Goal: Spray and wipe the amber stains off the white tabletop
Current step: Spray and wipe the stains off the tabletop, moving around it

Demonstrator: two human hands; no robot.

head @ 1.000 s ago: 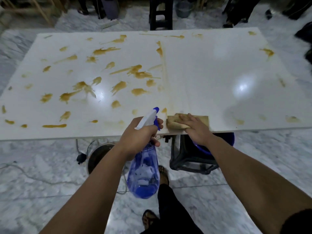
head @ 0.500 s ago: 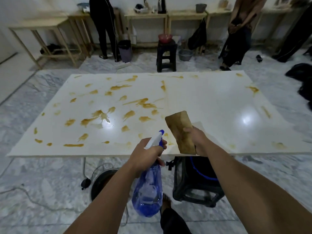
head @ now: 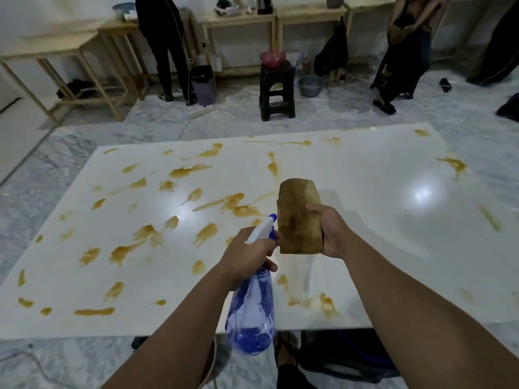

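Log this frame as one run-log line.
left hand: holds blue translucent plastic spray bottle | right hand: holds stained tan cloth above white tabletop | amber stains: mostly left

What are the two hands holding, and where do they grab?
The left hand grips the spray bottle around its neck; the right hand holds the stained cloth by its right edge.

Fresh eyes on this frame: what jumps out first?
The amber stains scattered across the left half of the white tabletop; the right half is mostly clean and glossy. In front, the right hand holds a brown-soiled cloth up off the surface, while the left hand grips a blue spray bottle.
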